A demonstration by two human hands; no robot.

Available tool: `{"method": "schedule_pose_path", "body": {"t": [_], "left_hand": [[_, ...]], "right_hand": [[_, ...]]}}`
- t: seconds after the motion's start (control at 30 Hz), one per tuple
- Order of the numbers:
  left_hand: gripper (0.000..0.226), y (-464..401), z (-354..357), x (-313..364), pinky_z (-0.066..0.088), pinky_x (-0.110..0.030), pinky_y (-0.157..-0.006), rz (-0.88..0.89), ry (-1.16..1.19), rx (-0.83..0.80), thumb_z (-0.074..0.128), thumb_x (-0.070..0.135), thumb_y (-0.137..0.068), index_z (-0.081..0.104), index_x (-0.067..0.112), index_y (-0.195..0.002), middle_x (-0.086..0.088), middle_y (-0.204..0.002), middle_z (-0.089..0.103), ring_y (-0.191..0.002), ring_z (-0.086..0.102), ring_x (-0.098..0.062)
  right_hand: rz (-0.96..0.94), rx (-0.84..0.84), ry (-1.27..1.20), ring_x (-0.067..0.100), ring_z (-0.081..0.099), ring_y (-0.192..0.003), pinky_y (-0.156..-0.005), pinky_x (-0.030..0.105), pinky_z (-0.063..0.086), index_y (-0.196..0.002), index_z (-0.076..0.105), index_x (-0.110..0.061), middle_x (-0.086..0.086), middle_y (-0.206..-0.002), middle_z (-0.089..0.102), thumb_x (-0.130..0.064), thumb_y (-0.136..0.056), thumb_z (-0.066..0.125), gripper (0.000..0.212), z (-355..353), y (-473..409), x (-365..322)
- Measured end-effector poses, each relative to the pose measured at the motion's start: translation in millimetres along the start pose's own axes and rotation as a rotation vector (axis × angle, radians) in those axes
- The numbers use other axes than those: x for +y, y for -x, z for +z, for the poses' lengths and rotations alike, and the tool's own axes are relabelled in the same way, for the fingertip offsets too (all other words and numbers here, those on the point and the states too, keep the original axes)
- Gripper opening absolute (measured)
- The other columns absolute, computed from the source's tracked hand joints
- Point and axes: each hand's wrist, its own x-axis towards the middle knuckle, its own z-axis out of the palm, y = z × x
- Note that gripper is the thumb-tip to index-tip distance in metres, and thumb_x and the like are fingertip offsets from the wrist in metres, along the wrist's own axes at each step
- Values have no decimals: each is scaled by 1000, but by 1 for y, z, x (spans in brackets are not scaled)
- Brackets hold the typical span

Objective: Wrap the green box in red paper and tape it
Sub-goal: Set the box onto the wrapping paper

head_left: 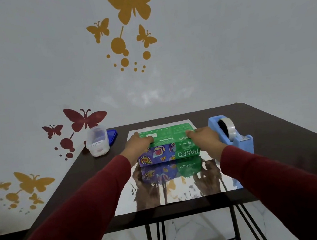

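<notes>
Green box [167, 138]: laid on silver-faced sheet [177, 184], mid-table [273, 130] | left hand [139, 142]: arm extended, fingers curled over box top | right hand [203, 135]: likewise gripped at box's other end

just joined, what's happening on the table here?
A person in dark red sleeves has both hands on a green box: left hand at its left end, right hand at its right. The box sits on a shiny sheet of wrapping paper that lies flat on the dark table, silver side up. No fold is made yet. A blue tape dispenser stands to the right, untouched.
</notes>
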Motion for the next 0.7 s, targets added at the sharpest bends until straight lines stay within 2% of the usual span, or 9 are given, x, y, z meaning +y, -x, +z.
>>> {"method": "schedule_pose_path", "body": {"t": [0.07,0.2,0.3,0.37,0.43,0.5,0.57,0.6,0.7], "left_hand": [[114,10,-2,5,56,-47,-100,-2,-8,15,63,57,-52,34,21,-156,-9,-140,61,-122,63,-32],[106,27,0,8,47,-41,-109,2,-93,-1,61,53,-71,24,12,-161,-12,-151,51,-133,53,-33],[104,16,-2,2,49,-43,-107,7,-71,-14,59,57,-62,37,14,-154,-9,-139,61,-121,62,-29],[101,17,-7,8,46,-45,-111,12,-106,11,61,63,-64,43,17,-152,-8,-146,58,-122,63,-27],[83,15,-15,16,36,-41,-118,55,-253,93,59,60,-85,40,19,-155,-8,-154,50,-138,51,-30],[58,3,-24,24,38,-36,-113,144,-349,159,58,51,-96,52,21,-146,-7,-147,57,-137,50,-31],[29,-12,-29,34,43,-36,-106,236,-442,151,60,41,-97,65,19,-114,-5,-118,66,-124,59,-32],[25,-21,-31,40,45,-36,-103,276,-523,134,59,38,-97,67,16,-105,-3,-112,68,-118,62,-32],[32,-54,-35,53,43,-35,-105,318,-730,39,58,37,-97,71,18,-119,-4,-127,69,-120,60,-30]], "right_hand": [[-6,-2,-16,27,67,-99,-90,41,58,-112,73,-17,7,-111,72,-60,-93,58,50,1,0,-1],[-13,-12,8,21,55,-84,-73,27,43,-110,74,-15,5,-103,67,-55,-99,56,45,7,5,3],[-8,-10,52,18,57,-77,-56,24,41,-111,72,-13,6,-109,70,-58,-97,57,49,5,5,1],[-40,0,129,23,64,-94,-72,29,48,-121,68,-10,10,-121,70,-57,-97,58,54,1,2,-5],[-144,60,181,28,63,-117,-93,34,47,-135,62,-8,11,-130,68,-53,-97,59,58,-6,-2,-16],[-244,72,206,25,63,-120,-94,30,45,-139,61,-10,10,-130,69,-47,-98,60,56,-11,-12,-31],[-292,29,230,24,64,-117,-91,26,44,-132,68,-14,7,-127,71,-41,-97,62,45,-13,-29,-48],[-308,-1,255,24,64,-117,-91,25,45,-126,72,-15,6,-125,72,-37,-97,62,38,-13,-39,-57],[-365,-109,373,24,64,-118,-97,26,49,-121,76,-15,6,-124,73,-24,-97,62,29,-13,-69,-82]]}}
